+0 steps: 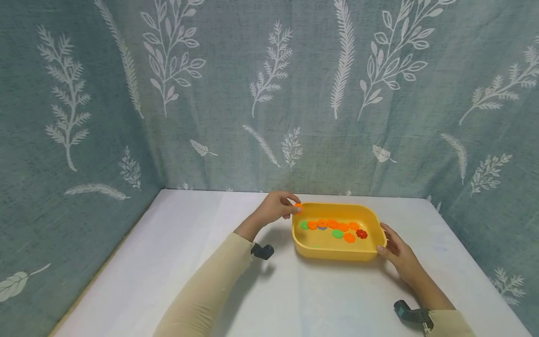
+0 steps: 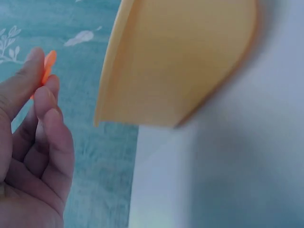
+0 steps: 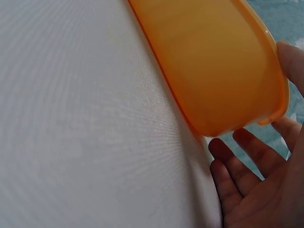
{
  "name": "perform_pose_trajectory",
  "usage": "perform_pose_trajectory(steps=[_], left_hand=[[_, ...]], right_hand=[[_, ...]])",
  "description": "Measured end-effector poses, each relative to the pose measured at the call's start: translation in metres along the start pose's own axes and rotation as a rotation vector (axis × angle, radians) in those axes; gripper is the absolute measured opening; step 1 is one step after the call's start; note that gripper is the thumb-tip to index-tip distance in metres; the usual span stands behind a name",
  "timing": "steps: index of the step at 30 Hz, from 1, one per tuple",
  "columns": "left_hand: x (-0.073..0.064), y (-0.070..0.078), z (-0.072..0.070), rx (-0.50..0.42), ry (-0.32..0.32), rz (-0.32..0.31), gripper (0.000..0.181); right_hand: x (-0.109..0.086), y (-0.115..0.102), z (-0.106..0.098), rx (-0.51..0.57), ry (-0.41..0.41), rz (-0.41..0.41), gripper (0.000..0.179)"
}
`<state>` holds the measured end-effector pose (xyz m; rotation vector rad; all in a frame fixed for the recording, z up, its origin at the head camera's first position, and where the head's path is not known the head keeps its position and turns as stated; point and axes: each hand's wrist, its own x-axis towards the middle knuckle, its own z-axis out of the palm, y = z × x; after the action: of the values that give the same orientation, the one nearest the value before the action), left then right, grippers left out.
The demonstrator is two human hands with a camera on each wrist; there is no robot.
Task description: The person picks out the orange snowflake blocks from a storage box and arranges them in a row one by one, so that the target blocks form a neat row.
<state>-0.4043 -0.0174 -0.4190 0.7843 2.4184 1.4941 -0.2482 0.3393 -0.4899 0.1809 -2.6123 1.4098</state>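
A yellow plastic basin [image 1: 337,254] stands on the white table, with several small flower-shaped pieces lying in it: orange pieces [image 1: 349,238], green ones [image 1: 338,233], a dark red one [image 1: 361,234] and a partly covered purple one. At its far left corner my left hand [image 1: 275,208] pinches an orange flower-shaped piece [image 2: 49,66] between thumb and fingers, just above the rim. My right hand [image 1: 400,257] holds the basin's right end. In the right wrist view its thumb [image 3: 290,59] lies on the rim, with the other fingers at and below the outer wall.
The white table [image 1: 202,224] reaches back to a green curtain [image 1: 227,93] with white leaf prints, which also hangs at both sides. Each wrist wears a small dark camera, one on the left [image 1: 263,252] and one on the right [image 1: 410,313].
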Motion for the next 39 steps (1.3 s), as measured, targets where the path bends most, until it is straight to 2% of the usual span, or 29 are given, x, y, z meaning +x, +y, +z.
perform_pose_trajectory(steps=[3, 11, 17, 20, 24, 31, 39], left_hand=[[-0.005, -0.005, -0.008, -0.005, -0.008, -0.012, 0.032], [-0.017, -0.022, -0.028, 0.034, 0.030, -0.033, 0.028], [-0.030, -0.043, -0.037, 0.083, 0.045, -0.098, 0.022], [-0.036, -0.051, -0.039, 0.144, 0.046, -0.100, 0.020], [-0.039, -0.059, -0.038, 0.213, 0.031, -0.072, 0.020], [-0.034, -0.070, -0.034, 0.320, -0.024, -0.082, 0.020], [-0.031, -0.075, -0.032, 0.390, -0.010, -0.068, 0.020]], right_hand=[[0.000, -0.001, 0.000, -0.016, -0.004, 0.009, 0.073], [0.000, -0.003, 0.000, -0.047, -0.002, 0.038, 0.075], [0.002, -0.005, -0.001, -0.013, 0.006, 0.022, 0.074], [0.001, -0.006, 0.000, -0.007, 0.005, 0.022, 0.074], [0.000, -0.006, 0.002, -0.006, -0.003, 0.035, 0.075], [0.001, -0.004, 0.001, -0.003, -0.004, 0.029, 0.074], [0.000, -0.005, 0.001, 0.017, -0.001, 0.011, 0.072]])
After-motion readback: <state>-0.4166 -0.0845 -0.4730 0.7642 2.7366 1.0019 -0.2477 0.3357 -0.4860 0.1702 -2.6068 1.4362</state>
